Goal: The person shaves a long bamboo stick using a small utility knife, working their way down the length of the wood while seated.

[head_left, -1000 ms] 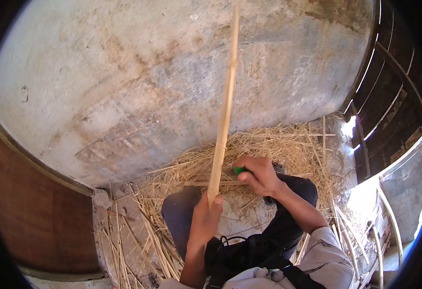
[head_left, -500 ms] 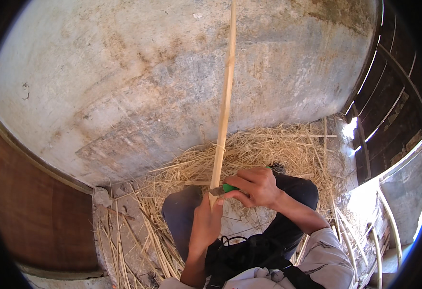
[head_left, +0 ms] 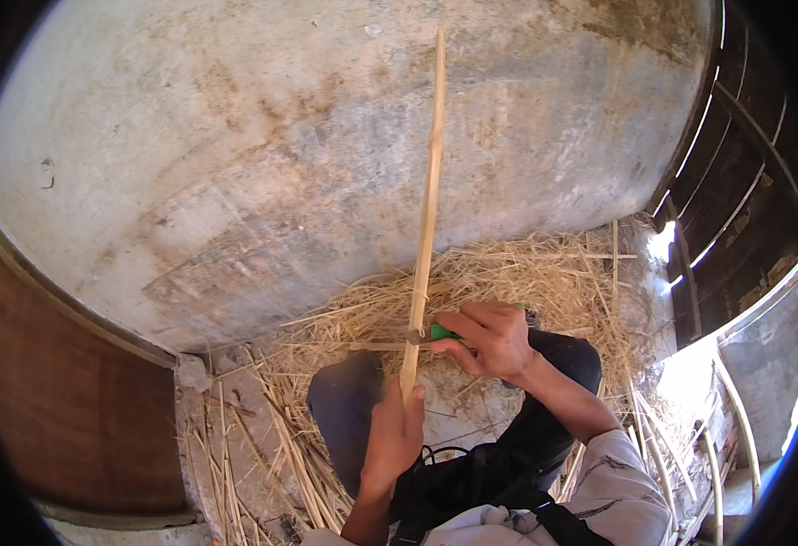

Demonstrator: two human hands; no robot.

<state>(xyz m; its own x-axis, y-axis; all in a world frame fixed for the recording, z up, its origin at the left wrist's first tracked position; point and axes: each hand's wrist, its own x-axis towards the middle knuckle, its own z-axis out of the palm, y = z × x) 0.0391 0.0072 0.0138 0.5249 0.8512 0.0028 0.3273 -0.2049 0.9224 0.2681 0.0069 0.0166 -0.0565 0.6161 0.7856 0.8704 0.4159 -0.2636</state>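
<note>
- Bamboo strip [head_left: 428,209]: upright before the grey wall [head_left: 235,164], foot gripped in closed left hand [head_left: 394,435].
- Right hand [head_left: 492,338]: closed on green-handled knife [head_left: 442,331], now at the strip; a second ago it was apart, so cutting resumes.
- Shavings [head_left: 526,282] cover the floor.

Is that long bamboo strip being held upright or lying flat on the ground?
Upright, tilted slightly. The bamboo strip rises in front of the grey wall, its lower end gripped by the left hand, while the right hand presses a green-handled tool against it.
</note>
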